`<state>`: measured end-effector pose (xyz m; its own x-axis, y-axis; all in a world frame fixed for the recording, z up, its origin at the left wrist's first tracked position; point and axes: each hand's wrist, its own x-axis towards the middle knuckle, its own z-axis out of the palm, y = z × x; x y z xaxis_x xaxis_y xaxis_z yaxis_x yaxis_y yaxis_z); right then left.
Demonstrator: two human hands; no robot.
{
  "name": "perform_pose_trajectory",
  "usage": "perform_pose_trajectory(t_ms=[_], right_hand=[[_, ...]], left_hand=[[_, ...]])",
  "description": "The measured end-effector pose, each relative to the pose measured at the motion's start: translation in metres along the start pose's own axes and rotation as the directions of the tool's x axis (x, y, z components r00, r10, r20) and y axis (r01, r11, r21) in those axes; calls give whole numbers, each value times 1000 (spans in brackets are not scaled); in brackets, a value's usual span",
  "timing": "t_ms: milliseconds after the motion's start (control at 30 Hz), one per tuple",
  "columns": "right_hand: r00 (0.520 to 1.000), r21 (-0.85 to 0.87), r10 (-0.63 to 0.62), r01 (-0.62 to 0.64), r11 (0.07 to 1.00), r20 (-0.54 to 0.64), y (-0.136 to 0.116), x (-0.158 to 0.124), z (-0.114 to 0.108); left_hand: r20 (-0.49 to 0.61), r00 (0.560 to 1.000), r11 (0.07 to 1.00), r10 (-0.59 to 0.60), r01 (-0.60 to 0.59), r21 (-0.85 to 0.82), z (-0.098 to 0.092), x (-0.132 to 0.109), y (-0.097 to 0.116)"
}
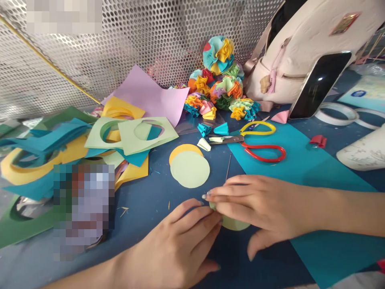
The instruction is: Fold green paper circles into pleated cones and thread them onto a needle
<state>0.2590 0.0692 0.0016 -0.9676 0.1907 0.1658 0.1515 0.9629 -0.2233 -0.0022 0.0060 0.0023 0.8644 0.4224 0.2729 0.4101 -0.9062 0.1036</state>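
left hand [171, 249]: bare; right hand [264, 204]: bare; nails [204, 196]: pale grey polish; forearms [345, 212]: bare

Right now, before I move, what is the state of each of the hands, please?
Left hand: closed, holding the pale green paper disc.
Right hand: closed, holding the same disc.

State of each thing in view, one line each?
Left hand: gripping the pale green paper disc
Right hand: pressing on the same disc from above
Second green disc: flat, overlapping a yellow disc
Pale green card: circle cut out
Red-handled scissors: lying on teal paper
Black phone: screen dark, leaning on cream backpack
Paper ruffle balls: heaped against metal mesh
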Motion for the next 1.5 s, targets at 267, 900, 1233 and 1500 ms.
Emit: perform_pose_trajectory(t_ms=[267,900,1233,1500], right_hand=[[984,-5,173,-174,985,-32,-6,-7,-1],[913,532,407,-328,780,-34,-24,13,-12],[843,421,524,-436,796,-118,-25,18,0],[966,351,162,-83,932,-202,-15,81,4]], left_hand=[[-114,993,997,-15,6,-76,2,1,-1],[-264,963,998,-49,58,26,-1,2,-1],[-223,975,995,1,22,98,3,-4,-2],[-275,954,977,123,-67,205,7,-5,2]])
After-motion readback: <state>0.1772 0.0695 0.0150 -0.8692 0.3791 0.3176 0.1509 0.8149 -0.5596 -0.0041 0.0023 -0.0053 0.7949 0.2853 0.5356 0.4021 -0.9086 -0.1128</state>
